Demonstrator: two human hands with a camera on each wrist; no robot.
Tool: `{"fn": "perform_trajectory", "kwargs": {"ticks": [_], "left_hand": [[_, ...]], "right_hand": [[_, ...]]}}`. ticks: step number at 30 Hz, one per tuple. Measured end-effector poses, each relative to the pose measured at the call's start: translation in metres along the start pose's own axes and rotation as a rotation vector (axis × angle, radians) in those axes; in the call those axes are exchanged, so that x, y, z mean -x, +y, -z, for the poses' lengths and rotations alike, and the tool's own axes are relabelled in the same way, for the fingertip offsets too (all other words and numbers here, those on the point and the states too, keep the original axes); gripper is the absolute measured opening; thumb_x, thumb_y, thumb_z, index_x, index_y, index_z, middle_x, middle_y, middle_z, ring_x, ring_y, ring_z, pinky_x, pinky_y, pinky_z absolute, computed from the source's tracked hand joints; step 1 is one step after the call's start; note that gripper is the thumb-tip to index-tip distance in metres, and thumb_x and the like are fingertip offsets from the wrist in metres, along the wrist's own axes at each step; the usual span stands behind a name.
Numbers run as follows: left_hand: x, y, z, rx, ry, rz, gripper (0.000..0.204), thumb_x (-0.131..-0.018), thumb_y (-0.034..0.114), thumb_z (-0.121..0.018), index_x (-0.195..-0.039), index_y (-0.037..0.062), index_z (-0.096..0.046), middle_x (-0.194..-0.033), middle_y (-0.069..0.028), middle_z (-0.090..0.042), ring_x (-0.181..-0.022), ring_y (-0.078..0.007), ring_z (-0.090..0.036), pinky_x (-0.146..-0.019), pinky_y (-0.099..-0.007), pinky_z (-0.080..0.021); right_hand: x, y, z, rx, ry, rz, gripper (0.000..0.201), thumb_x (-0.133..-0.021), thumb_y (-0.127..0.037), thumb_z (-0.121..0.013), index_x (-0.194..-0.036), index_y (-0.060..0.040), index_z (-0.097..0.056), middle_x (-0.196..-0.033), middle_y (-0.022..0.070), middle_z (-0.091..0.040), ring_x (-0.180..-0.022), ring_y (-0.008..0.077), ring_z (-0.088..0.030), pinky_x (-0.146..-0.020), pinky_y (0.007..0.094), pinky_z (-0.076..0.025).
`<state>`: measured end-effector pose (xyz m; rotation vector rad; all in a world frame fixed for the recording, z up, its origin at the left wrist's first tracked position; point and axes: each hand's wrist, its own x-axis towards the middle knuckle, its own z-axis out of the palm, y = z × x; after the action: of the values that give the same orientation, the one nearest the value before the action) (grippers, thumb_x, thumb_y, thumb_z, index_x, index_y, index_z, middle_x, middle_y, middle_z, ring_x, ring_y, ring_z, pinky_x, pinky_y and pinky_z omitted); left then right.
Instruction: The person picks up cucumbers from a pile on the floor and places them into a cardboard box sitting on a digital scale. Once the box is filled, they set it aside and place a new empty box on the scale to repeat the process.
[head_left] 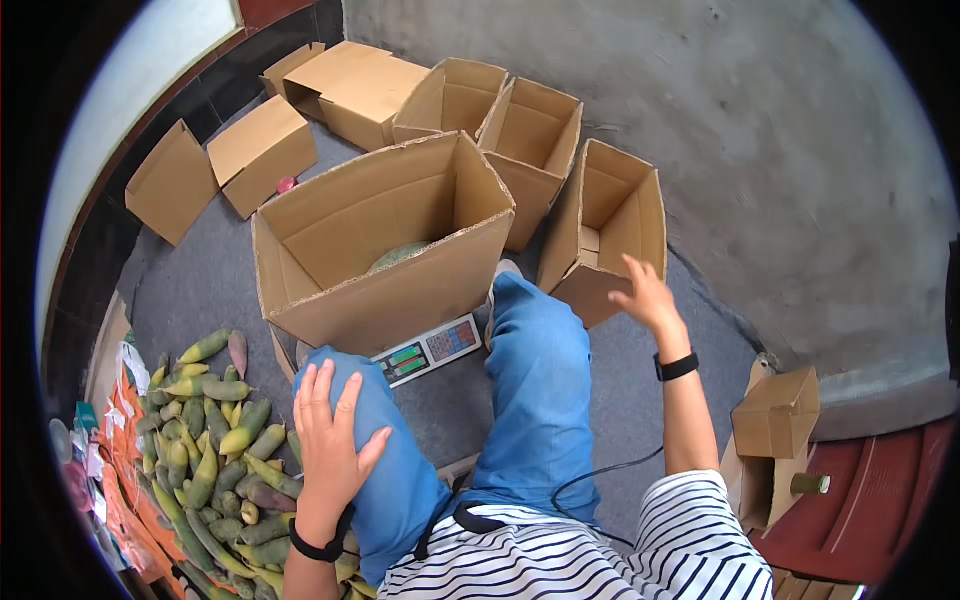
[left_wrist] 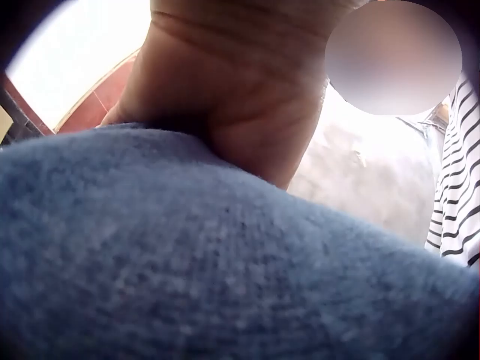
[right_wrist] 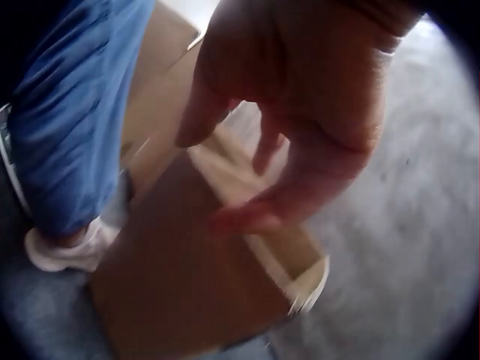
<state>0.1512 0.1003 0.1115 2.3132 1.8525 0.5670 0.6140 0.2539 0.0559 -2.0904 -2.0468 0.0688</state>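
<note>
My left hand (head_left: 332, 432) rests on the blue-trousered left knee (head_left: 385, 420) with its fingers straight, and the left wrist view shows the palm against the cloth. My right hand (head_left: 652, 302) is in the air beside a tall open cardboard box (head_left: 597, 298), fingers spread and slightly bent, holding nothing. In the right wrist view, the hand (right_wrist: 300, 120) overlaps that box's rim. Between the knees and the wall stands a large open carton (head_left: 400, 290) with a pale green rounded thing (head_left: 398, 256) low inside. At its near side a digital scale (head_left: 430, 350) shows a lit green display.
Green radishes (head_left: 215, 440) lie heaped at the left on an orange sheet. More open cartons (head_left: 530, 180) stand behind the large one, with others (head_left: 262, 150) at the back left. A grey wall (head_left: 780, 180) bounds the right side. A black cable (head_left: 610, 468) crosses near the right thigh.
</note>
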Motion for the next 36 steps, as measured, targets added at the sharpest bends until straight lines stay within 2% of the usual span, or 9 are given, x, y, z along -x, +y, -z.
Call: {"fn": "perform_trajectory", "kwargs": {"ticks": [4,16,20,23,26,28,31,33,36], "left_hand": [[-0.002,0.000,0.000,-0.005,-0.031,0.007,0.075,-0.070,0.028,-0.079,-0.135,0.0082,-0.049,-0.147,-0.0205,-0.033,-0.138,-0.0421,-0.028,-0.110,-0.0559,-0.023],[-0.008,0.005,0.002,-0.020,-0.030,0.041,0.072,-0.069,0.031,-0.078,-0.133,0.0090,-0.052,-0.144,-0.0206,-0.037,-0.134,-0.0431,-0.032,-0.108,-0.0538,-0.028],[-0.005,0.005,0.000,0.029,-0.032,0.078,0.072,-0.073,0.036,-0.076,-0.136,0.0132,-0.050,-0.146,-0.0183,-0.036,-0.136,-0.0409,-0.030,-0.108,-0.0583,-0.026],[0.000,-0.001,-0.010,0.084,-0.017,0.058,0.075,-0.073,0.035,-0.078,-0.138,0.0135,-0.047,-0.148,-0.0183,-0.032,-0.137,-0.0409,-0.028,-0.108,-0.0599,-0.025],[-0.001,-0.003,-0.005,0.130,-0.011,0.050,0.077,-0.072,0.031,-0.079,-0.138,0.0125,-0.046,-0.148,-0.0188,-0.031,-0.138,-0.0408,-0.026,-0.108,-0.0601,-0.025],[-0.001,-0.005,-0.004,0.163,-0.005,0.057,0.077,-0.071,0.030,-0.080,-0.138,0.0118,-0.046,-0.148,-0.0191,-0.030,-0.138,-0.0406,-0.026,-0.108,-0.0604,-0.024],[0.000,-0.013,0.002,0.240,-0.027,0.046,0.070,-0.074,0.027,-0.078,-0.135,0.0097,-0.049,-0.147,-0.0198,-0.032,-0.139,-0.0407,-0.024,-0.109,-0.0593,-0.023],[0.002,-0.026,0.008,0.523,-0.018,-0.039,0.060,-0.079,0.025,-0.075,-0.131,0.0090,-0.052,-0.144,-0.0190,-0.037,-0.140,-0.0401,-0.024,-0.112,-0.0555,-0.022],[0.017,-0.041,0.013,0.921,0.104,0.145,0.046,-0.085,0.020,-0.071,-0.126,0.0069,-0.055,-0.138,-0.0132,-0.047,-0.132,-0.0277,-0.041,-0.109,-0.0411,-0.034]], "right_hand": [[0.005,0.038,-0.065,0.016,0.081,-0.300,0.040,-0.079,-0.023,-0.072,-0.110,-0.0068,-0.053,-0.112,0.0181,-0.056,-0.096,0.0397,-0.061,-0.079,0.0472,-0.052],[-0.125,0.051,-0.108,0.004,0.331,-0.117,0.028,-0.079,-0.022,-0.072,-0.094,-0.0033,-0.057,-0.096,0.0202,-0.061,-0.094,0.0396,-0.058,-0.080,0.0460,-0.049],[-0.171,0.073,-0.121,-0.117,0.214,0.045,0.032,-0.087,-0.029,-0.066,-0.095,0.0012,-0.057,-0.096,0.0244,-0.063,-0.092,0.0421,-0.060,-0.080,0.0474,-0.048],[-0.179,0.088,-0.119,-0.065,0.117,0.204,0.046,-0.088,-0.020,-0.067,-0.127,-0.0016,-0.053,-0.123,0.0213,-0.058,-0.114,0.0373,-0.054,-0.094,0.0415,-0.045],[-0.151,0.014,-0.055,0.047,-0.003,0.137,0.047,-0.090,-0.020,-0.064,-0.131,-0.0006,-0.050,-0.129,0.0196,-0.055,-0.118,0.0352,-0.053,-0.096,0.0404,-0.045],[-0.141,-0.028,-0.020,-0.212,-0.020,0.327,0.044,-0.093,-0.020,-0.061,-0.132,-0.0013,-0.050,-0.129,0.0180,-0.055,-0.119,0.0323,-0.053,-0.096,0.0388,-0.045],[-0.085,-0.149,0.064,-0.499,-0.230,0.324,0.034,-0.096,-0.017,-0.058,-0.126,-0.0008,-0.055,-0.114,0.0082,-0.061,-0.101,0.0171,-0.060,-0.089,0.0297,-0.046],[-0.053,-0.200,0.090,-0.573,-0.189,0.440,0.033,-0.096,-0.016,-0.058,-0.125,-0.0001,-0.056,-0.111,0.0067,-0.062,-0.097,0.0146,-0.060,-0.087,0.0283,-0.046],[-0.021,-0.256,0.097,-0.691,-0.238,0.599,0.028,-0.094,-0.010,-0.059,-0.119,0.0006,-0.059,-0.110,0.0066,-0.062,-0.097,0.0148,-0.060,-0.087,0.0275,-0.046]]}}
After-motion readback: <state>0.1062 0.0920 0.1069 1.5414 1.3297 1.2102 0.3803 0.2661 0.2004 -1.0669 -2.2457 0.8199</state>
